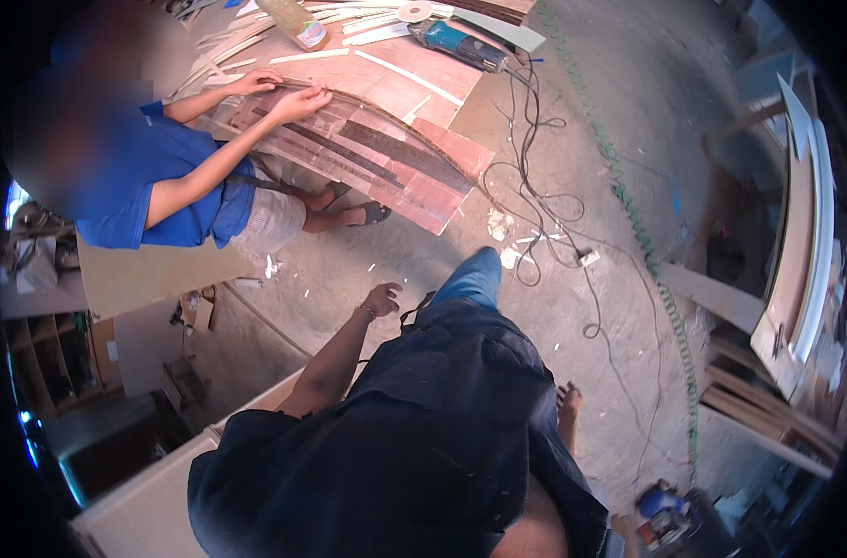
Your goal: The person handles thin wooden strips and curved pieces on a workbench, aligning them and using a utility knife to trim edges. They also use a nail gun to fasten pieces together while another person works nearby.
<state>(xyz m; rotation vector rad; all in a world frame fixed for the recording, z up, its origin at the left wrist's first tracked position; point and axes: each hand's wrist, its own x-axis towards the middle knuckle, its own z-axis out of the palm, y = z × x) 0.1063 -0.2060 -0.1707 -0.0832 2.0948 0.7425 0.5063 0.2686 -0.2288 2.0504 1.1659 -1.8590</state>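
Observation:
My left hand [383,298] hangs over the floor beside my leg, its fingers loosely apart with nothing in them. At my right hip my right hand [569,400] shows only in part; its fingers look slightly apart and bare. Ahead to the left, a co-worker in a blue shirt [186,191] bends over a wooden worktable [465,98]. Both of that person's hands [298,104] hold a long, thin curved strip [396,121] along boards with dark stripes [349,149]. Neither of my hands touches the table.
A teal angle grinder [461,45] and a bottle of yellowish liquid [295,23] lie on the table among pale strips [386,33]. Black cables [530,186] and a green coiled hose [628,209] cross the floor. Curved panels [800,251] stand at the right.

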